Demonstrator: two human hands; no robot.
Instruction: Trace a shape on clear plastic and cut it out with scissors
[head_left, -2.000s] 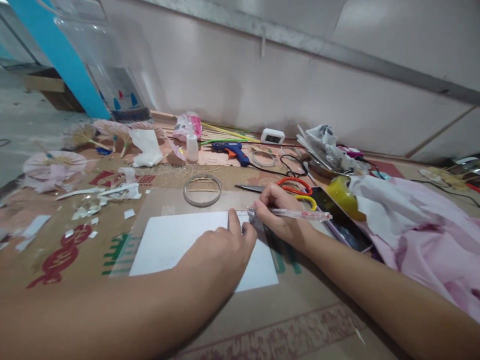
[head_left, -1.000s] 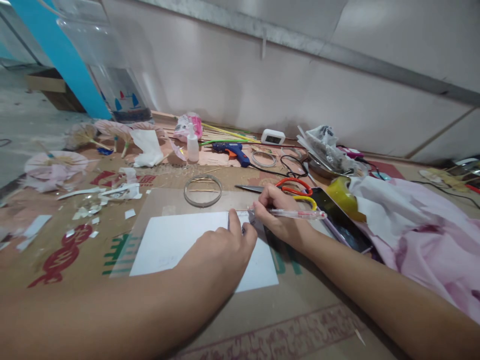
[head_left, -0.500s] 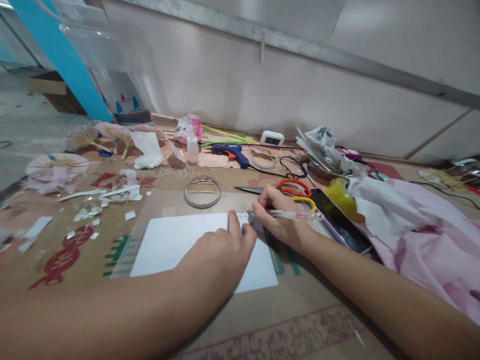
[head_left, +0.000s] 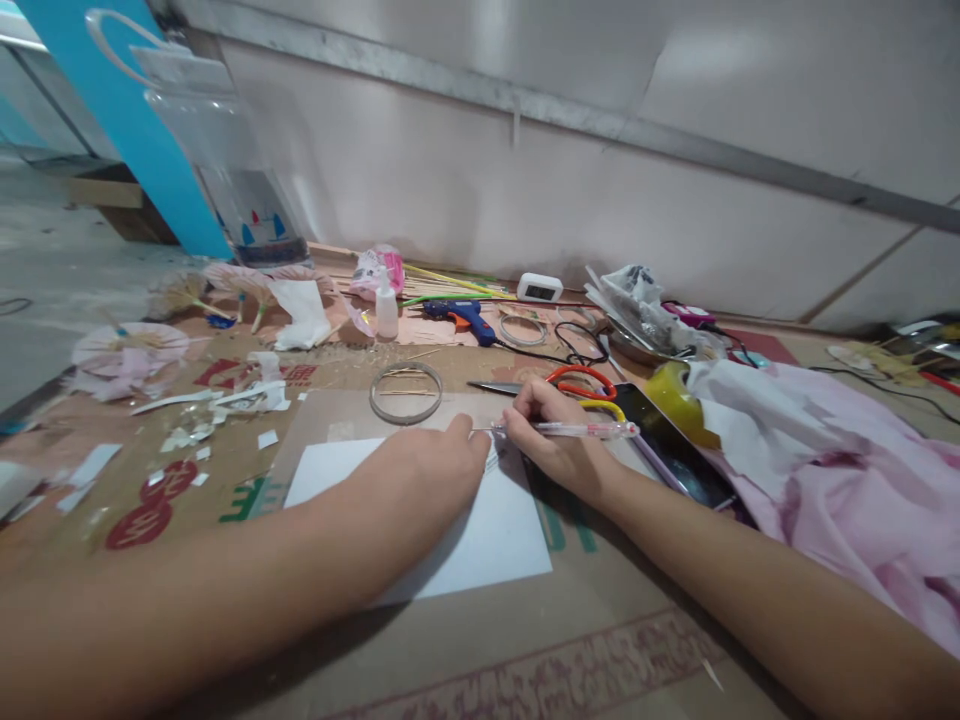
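White paper lies on a clear sheet over printed cardboard. My right hand grips a clear pen with reddish parts, held almost level, its front end over the paper's top edge. Small dark marks show on the paper beside the fingers. My left hand rests on the paper's upper part, fingers bent and close together; whatever they hold, if anything, is hidden. Just beyond it lies a grey ring with thin sticks inside. Scissors with red and yellow handles lie behind my right hand.
A phone, yellow tape roll and pink-white cloth lie to the right. Behind are a blue glue gun, small bottle and white digital clock. Paper scraps and a large water jug are left.
My left hand has shifted slightly up the paper, its fingers drawing closer together and covering the gap seen before. The pen stays in my right hand. The view has tilted slightly.
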